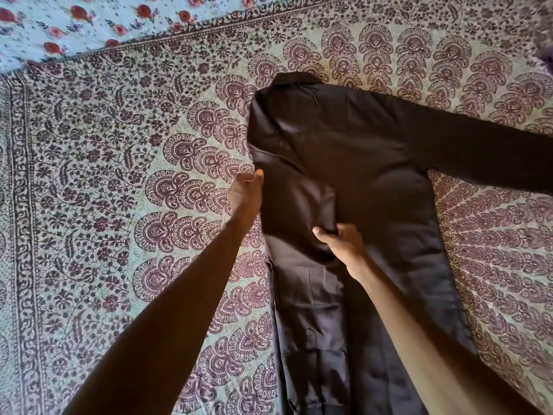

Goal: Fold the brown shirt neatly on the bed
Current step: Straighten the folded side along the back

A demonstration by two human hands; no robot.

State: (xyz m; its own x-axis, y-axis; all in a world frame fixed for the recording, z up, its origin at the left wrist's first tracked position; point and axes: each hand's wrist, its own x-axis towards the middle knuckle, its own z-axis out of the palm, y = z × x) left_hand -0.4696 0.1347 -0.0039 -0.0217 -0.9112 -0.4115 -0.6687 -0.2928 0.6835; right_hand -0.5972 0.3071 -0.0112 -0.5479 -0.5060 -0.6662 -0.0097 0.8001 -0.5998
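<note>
The brown shirt [359, 160] lay flat, back up, on the paisley bedspread [119, 175]. The left hand [247, 190] pinched its folded side edge below the collar [294, 77]. The right hand [341, 244] gripped the tucked-in sleeve [311, 205] at its cuff. Tugging that cuff unevenly would likely skew the fold and bunch the cloth.

The brown shirt [374, 163] runs off two edges.
</note>
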